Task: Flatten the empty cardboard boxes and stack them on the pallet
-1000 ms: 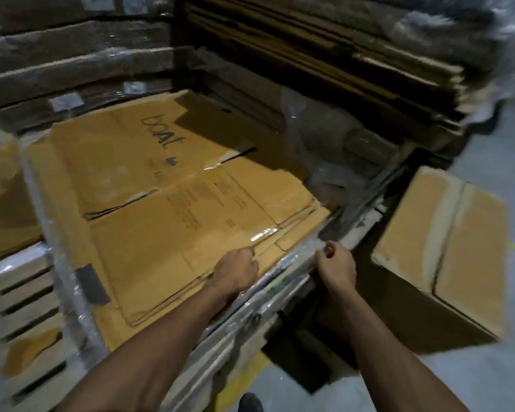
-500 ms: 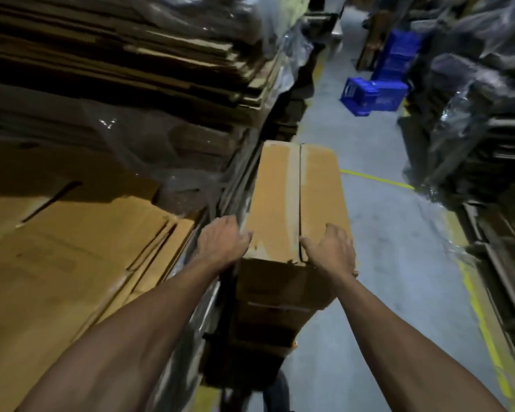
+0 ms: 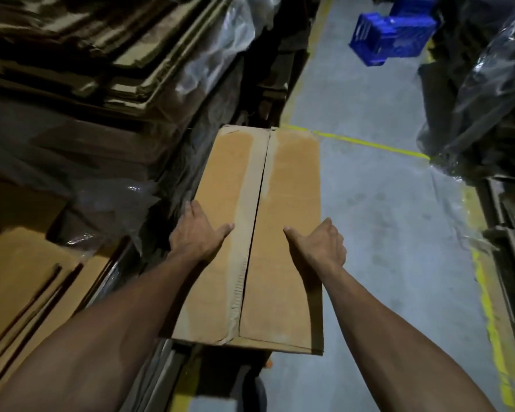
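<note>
A long brown cardboard box (image 3: pixel 283 203) stands in front of me with its top flaps closed and a slit seam running down the middle. My left hand (image 3: pixel 197 233) grips its left edge, thumb lying on the top and fingers down the side. On the box's right edge my right hand (image 3: pixel 320 243) holds it the same way, thumb on top. Flattened cardboard sheets (image 3: pixel 21 281) lie stacked at the lower left, with plastic wrap along their edge.
Tall stacks of flattened cardboard (image 3: pixel 101 55) wrapped in plastic rise on the left. Blue plastic crates (image 3: pixel 390 31) sit on the grey floor ahead. Plastic-wrapped pallets (image 3: pixel 488 93) line the right side. Yellow floor lines (image 3: pixel 369 144) mark the aisle.
My view swung from the flattened stack to the upright box. Both hands left the stack's edge, reached the box's near end, then slid further along to grip its two sides.
</note>
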Demonstrator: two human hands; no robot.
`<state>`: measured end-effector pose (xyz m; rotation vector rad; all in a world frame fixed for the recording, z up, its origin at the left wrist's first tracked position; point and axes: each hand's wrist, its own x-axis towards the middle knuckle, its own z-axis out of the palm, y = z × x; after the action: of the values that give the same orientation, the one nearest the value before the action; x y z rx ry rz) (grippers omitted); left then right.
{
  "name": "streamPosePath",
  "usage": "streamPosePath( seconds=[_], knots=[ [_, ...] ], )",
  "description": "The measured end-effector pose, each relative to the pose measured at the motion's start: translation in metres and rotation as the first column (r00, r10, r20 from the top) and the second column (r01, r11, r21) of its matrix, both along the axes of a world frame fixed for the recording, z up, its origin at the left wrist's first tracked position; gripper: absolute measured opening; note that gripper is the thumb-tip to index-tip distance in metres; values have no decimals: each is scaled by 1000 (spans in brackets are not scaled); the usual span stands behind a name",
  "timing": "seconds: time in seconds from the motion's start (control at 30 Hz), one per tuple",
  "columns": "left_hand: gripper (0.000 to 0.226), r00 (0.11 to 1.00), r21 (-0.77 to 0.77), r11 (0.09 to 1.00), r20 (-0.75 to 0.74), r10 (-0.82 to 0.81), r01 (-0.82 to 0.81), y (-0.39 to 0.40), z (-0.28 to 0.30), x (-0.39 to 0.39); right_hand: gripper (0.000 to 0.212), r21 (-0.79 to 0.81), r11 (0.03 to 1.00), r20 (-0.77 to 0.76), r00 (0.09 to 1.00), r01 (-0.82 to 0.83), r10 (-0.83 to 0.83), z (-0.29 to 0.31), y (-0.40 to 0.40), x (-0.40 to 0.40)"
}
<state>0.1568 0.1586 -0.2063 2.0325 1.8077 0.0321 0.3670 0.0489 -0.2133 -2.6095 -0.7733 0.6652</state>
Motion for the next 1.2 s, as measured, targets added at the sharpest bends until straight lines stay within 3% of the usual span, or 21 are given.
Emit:
streamPosePath(
  seconds=[0.23, 0.53, 0.83, 1.2],
  knots=[
    [121, 995, -109, 991, 60, 85, -78, 19, -15, -8, 94, 26, 997, -226, 972, 70, -62, -14, 2, 4],
    [119, 995, -75, 996, 83, 61, -55, -4, 17, -8, 85, 78, 994, -215, 975, 77, -58, 14, -21, -4],
    [117, 991, -26, 999, 123, -43, 46, -109, 57, -79, 81, 132, 984, -158, 982, 122, -101, 57, -145, -80],
    [117, 957, 32, 975, 183, -223, 221, -271, 92, -193, 79, 219, 931, -156, 953, 292, -262, 85, -339, -221]
  ],
)
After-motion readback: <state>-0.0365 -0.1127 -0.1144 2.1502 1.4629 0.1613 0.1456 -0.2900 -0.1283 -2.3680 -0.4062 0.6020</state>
